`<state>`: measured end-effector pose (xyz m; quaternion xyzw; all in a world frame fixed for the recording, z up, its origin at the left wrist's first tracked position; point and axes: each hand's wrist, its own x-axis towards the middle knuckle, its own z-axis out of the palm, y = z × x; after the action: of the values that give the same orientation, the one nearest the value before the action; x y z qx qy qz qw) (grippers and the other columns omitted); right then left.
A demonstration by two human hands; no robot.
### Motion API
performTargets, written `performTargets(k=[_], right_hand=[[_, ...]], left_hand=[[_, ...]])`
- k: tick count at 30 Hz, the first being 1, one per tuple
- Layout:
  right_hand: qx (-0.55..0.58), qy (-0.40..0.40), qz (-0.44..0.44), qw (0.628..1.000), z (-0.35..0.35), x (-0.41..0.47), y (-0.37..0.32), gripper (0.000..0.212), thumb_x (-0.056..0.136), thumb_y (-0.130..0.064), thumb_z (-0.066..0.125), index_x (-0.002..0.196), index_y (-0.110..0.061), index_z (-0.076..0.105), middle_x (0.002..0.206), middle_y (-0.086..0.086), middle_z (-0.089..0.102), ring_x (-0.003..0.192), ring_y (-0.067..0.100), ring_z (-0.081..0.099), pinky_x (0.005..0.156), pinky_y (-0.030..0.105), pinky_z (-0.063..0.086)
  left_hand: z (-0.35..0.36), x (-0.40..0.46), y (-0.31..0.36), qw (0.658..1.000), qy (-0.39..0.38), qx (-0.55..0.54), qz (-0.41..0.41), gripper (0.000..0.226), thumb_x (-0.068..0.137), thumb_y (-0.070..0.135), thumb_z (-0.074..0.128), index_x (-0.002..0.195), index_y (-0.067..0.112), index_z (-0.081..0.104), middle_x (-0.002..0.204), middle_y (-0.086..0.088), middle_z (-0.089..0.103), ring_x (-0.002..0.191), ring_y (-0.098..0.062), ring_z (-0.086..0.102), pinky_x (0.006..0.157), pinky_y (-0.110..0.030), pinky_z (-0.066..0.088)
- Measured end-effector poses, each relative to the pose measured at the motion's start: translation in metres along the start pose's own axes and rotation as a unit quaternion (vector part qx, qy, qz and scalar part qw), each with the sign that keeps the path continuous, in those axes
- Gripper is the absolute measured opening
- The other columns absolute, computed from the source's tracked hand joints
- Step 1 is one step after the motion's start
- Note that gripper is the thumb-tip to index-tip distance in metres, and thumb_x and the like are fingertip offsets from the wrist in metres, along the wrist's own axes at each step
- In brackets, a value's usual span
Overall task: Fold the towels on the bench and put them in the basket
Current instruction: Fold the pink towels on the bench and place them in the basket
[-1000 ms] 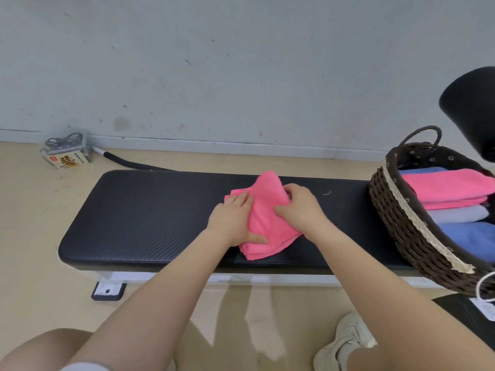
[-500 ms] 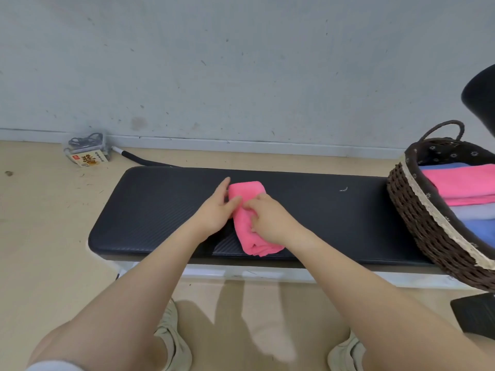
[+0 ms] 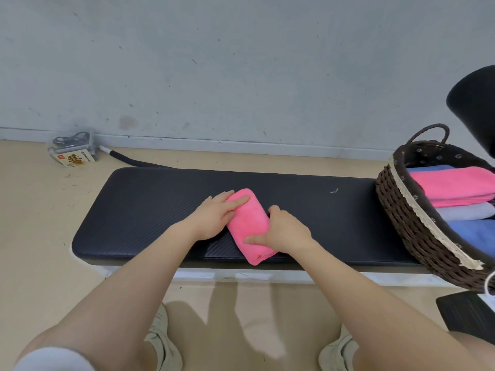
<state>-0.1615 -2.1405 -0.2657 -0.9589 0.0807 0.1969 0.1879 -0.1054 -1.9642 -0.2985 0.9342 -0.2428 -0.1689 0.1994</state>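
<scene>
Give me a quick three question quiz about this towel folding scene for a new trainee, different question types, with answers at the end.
1. True or false: the pink towel lies unfolded on the bench.
2. Which hand grips the towel's near end? A) left hand B) right hand
3. Fill in: the basket stands at the bench's ____ end.

Key: 1 false, it is folded; 2 B; 3 right.
</scene>
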Motion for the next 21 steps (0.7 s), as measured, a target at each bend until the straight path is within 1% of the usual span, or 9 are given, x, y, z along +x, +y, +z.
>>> performTargets(k=[2, 4, 7, 8, 11, 13, 16, 18, 21], right_hand=[[0.011, -0.025, -0.001, 1.0, -0.003, -0.002, 0.008, 0.074, 0.064, -0.058, 0.073, 0.115, -0.014, 0.042, 0.108, 0.0, 0.057, 0.1, 0.021, 0.057, 0.074, 0.035, 0.047], [0.047, -0.049, -0.011, 0.998, -0.007, -0.006, 0.016, 0.061, 0.066, -0.049, 0.075, 0.106, -0.013, 0.047, 0.099, -0.001, 0.057, 0.09, 0.019, 0.056, 0.069, 0.031, 0.045], [0.102, -0.061, -0.026, 0.993, -0.02, -0.013, 0.033, 0.039, 0.066, -0.032, 0.078, 0.09, -0.013, 0.054, 0.088, -0.002, 0.055, 0.078, 0.018, 0.052, 0.061, 0.028, 0.039], [0.111, -0.059, -0.036, 0.991, -0.025, -0.016, 0.041, 0.035, 0.066, -0.027, 0.078, 0.086, -0.013, 0.054, 0.086, -0.001, 0.055, 0.077, 0.02, 0.052, 0.06, 0.029, 0.04], [0.087, -0.038, -0.079, 0.992, -0.041, -0.025, 0.065, 0.036, 0.063, -0.022, 0.079, 0.089, -0.017, 0.055, 0.098, 0.002, 0.052, 0.088, 0.024, 0.056, 0.068, 0.032, 0.047], [0.067, -0.03, -0.103, 0.992, -0.051, -0.033, 0.078, 0.038, 0.062, -0.026, 0.081, 0.086, -0.026, 0.051, 0.099, -0.003, 0.042, 0.088, 0.02, 0.053, 0.07, 0.028, 0.047], [0.07, -0.015, -0.111, 0.991, -0.068, -0.045, 0.095, 0.041, 0.062, -0.027, 0.082, 0.076, -0.032, 0.044, 0.095, -0.007, 0.046, 0.086, 0.016, 0.052, 0.067, 0.026, 0.044], [0.098, 0.002, -0.105, 0.99, -0.084, -0.053, 0.107, 0.04, 0.062, -0.026, 0.083, 0.077, -0.03, 0.046, 0.09, -0.008, 0.054, 0.084, 0.015, 0.055, 0.067, 0.028, 0.045], [0.187, 0.039, -0.103, 0.976, -0.115, -0.066, 0.123, 0.04, 0.063, -0.021, 0.084, 0.087, -0.024, 0.053, 0.091, -0.007, 0.061, 0.084, 0.013, 0.06, 0.071, 0.029, 0.05]], left_hand=[[-0.002, -0.002, 0.007, 1.0, -0.013, 0.007, -0.011, 0.047, 0.103, 0.025, 0.024, 0.147, 0.035, 0.012, 0.159, -0.004, 0.004, 0.146, -0.018, 0.001, 0.117, -0.037, -0.003], [-0.005, -0.004, 0.017, 0.998, -0.018, -0.054, -0.029, 0.045, 0.101, 0.034, 0.028, 0.146, 0.036, 0.02, 0.159, 0.0, 0.004, 0.146, -0.017, 0.003, 0.118, -0.037, 0.0], [-0.013, -0.004, 0.035, 0.988, -0.005, -0.152, -0.035, 0.057, 0.09, 0.043, 0.055, 0.142, 0.031, 0.034, 0.157, 0.003, 0.013, 0.143, -0.015, 0.016, 0.115, -0.031, 0.016], [-0.015, -0.004, 0.041, 0.987, -0.01, -0.156, -0.025, 0.068, 0.084, 0.04, 0.064, 0.142, 0.029, 0.031, 0.155, 0.004, 0.018, 0.141, -0.014, 0.022, 0.112, -0.029, 0.022], [-0.015, -0.007, 0.058, 0.976, -0.076, -0.205, -0.008, 0.108, 0.069, 0.033, 0.08, 0.147, 0.035, 0.004, 0.139, 0.014, 0.036, 0.126, -0.011, 0.041, 0.102, -0.023, 0.033], [-0.01, -0.008, 0.07, 0.968, -0.1, -0.231, 0.004, 0.115, 0.066, 0.029, 0.083, 0.145, 0.042, 0.0, 0.129, 0.013, 0.044, 0.116, -0.01, 0.049, 0.096, -0.022, 0.038], [-0.001, -0.011, 0.09, 0.964, -0.079, -0.252, 0.026, 0.106, 0.066, 0.023, 0.082, 0.14, 0.049, 0.01, 0.123, 0.008, 0.046, 0.108, -0.011, 0.053, 0.092, -0.024, 0.044], [0.001, -0.012, 0.106, 0.951, -0.023, -0.304, 0.04, 0.084, 0.072, 0.016, 0.078, 0.133, 0.046, 0.029, 0.12, 0.006, 0.048, 0.103, -0.012, 0.056, 0.089, -0.026, 0.049], [-0.005, -0.01, 0.134, 0.886, 0.065, -0.456, 0.051, 0.043, 0.081, 0.004, 0.068, 0.113, 0.028, 0.054, 0.107, 0.004, 0.062, 0.092, -0.007, 0.064, 0.074, -0.021, 0.054]])
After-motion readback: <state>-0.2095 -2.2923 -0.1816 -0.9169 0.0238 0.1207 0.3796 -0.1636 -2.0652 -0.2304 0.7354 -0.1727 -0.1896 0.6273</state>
